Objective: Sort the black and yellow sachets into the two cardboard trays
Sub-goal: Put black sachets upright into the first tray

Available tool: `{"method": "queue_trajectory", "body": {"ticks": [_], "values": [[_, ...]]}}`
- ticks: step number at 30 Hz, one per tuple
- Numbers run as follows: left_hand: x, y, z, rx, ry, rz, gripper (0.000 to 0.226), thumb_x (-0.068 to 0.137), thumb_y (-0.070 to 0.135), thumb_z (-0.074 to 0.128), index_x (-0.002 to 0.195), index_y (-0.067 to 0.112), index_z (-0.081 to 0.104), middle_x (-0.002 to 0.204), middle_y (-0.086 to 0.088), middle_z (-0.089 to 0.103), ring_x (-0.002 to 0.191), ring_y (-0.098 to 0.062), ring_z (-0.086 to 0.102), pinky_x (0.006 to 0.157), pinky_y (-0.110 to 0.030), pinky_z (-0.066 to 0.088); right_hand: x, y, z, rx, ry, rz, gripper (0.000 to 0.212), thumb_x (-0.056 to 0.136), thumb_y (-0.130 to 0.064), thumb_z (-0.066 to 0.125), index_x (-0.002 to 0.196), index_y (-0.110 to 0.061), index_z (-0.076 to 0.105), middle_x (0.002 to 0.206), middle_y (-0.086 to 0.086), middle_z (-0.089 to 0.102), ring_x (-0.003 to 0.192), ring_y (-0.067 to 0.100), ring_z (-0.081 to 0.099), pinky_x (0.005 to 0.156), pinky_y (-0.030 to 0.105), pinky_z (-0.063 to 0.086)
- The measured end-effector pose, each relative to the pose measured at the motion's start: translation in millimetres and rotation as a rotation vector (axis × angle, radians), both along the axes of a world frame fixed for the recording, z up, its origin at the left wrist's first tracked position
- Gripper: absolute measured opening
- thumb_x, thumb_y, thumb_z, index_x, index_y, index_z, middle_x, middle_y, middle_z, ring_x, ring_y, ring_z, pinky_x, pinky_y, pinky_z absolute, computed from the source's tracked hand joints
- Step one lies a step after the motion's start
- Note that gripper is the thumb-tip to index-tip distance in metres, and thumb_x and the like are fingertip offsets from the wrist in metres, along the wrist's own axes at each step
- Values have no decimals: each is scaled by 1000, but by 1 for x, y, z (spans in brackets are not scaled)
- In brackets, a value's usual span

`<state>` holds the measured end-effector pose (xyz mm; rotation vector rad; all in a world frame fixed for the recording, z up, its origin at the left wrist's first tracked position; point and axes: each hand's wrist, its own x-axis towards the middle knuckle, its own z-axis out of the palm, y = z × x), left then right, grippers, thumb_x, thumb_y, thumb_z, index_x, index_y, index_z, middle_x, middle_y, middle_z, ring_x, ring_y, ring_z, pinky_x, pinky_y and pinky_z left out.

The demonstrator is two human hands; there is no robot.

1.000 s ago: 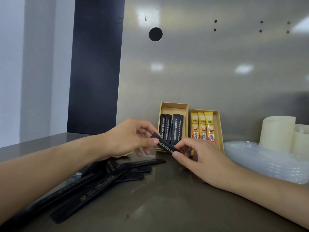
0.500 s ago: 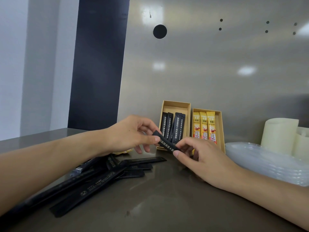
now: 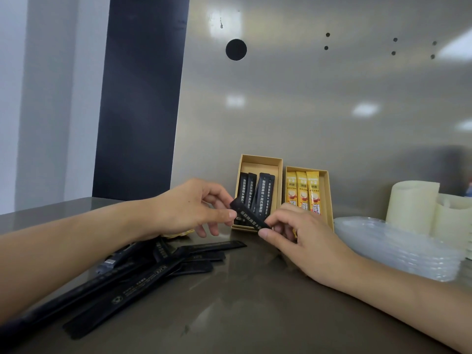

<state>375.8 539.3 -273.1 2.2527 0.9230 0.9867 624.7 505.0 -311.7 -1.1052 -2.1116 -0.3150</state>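
Both hands pinch one black sachet (image 3: 249,215) just in front of the trays: my left hand (image 3: 190,206) holds its far upper end, my right hand (image 3: 298,229) its near lower end. Behind it, the left cardboard tray (image 3: 260,162) leans against the wall with several black sachets (image 3: 258,194) standing in it. Beside it on the right, the second cardboard tray (image 3: 325,190) holds three yellow sachets (image 3: 302,191). A pile of loose black sachets (image 3: 143,274) lies on the counter under my left forearm. A bit of yellow sachet (image 3: 176,235) peeks out below my left hand.
A stack of clear plastic lids (image 3: 398,247) lies on the right of the counter, with pale rolled cylinders (image 3: 412,205) behind it. A shiny metal wall (image 3: 306,98) closes off the back, and a dark panel (image 3: 143,98) stands at the left.
The view has shifted slightly. Both hands keep hold of the same black sachet, which has risen a little toward the left tray.
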Motion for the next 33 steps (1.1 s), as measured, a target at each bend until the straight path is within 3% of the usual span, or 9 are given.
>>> {"method": "queue_trajectory", "body": {"ticks": [5,8,11,14,18,22,25,29,33], "values": [[-8,7,3,71,52,122,5,93,27,70,95,23,71,89,2,77,66,-9,71,65,-32,59,8,5,2,-33,143,-130,17,97,-39,62,82,-34,54,76,-11,62,71,3,58,57,13,43],[-15,11,5,291,295,282,4,91,35,69,87,33,69,84,16,72,69,-1,67,67,-27,56,15,7,8,-68,176,-203,21,100,-34,58,81,-29,53,72,-10,60,66,1,59,56,14,42],[-20,11,5,428,510,376,5,91,41,63,87,39,64,84,22,66,79,2,59,63,-20,44,17,9,22,-63,186,-279,27,101,-35,56,75,-27,54,68,-2,64,64,10,62,52,18,38],[-20,12,5,440,545,368,8,92,41,62,93,35,67,86,20,66,82,-1,58,68,-25,45,12,14,41,-76,208,-302,25,101,-35,57,78,-25,64,66,-6,67,57,0,63,50,13,37],[-22,10,8,432,573,354,9,93,41,61,94,34,67,89,18,66,87,-6,62,78,-31,54,-2,27,56,-139,217,-330,28,97,-37,63,76,-22,74,73,-6,75,51,4,64,61,21,48],[-21,7,9,417,599,342,11,93,42,60,95,34,67,90,18,66,90,-8,63,82,-32,55,-10,38,54,-123,115,-449,34,97,-37,63,73,-18,77,69,-7,73,68,4,64,75,31,56],[-20,5,8,410,621,332,15,94,42,60,99,31,69,94,15,68,90,-9,63,83,-33,55,-13,40,51,-33,-20,-547,39,99,-42,58,71,-19,73,65,-7,69,68,4,64,57,24,47],[-20,4,8,389,624,323,16,95,42,60,98,30,69,93,14,68,89,-10,64,84,-34,56,-15,39,48,44,-142,-637,42,100,-44,52,67,-23,67,64,-9,66,68,6,64,45,20,34],[-20,4,8,380,634,328,19,95,44,58,99,30,69,94,14,69,92,-11,64,86,-34,55,-17,37,45,107,-223,-657,41,102,-43,46,69,-24,59,66,-8,62,68,10,64,50,26,50]]}}
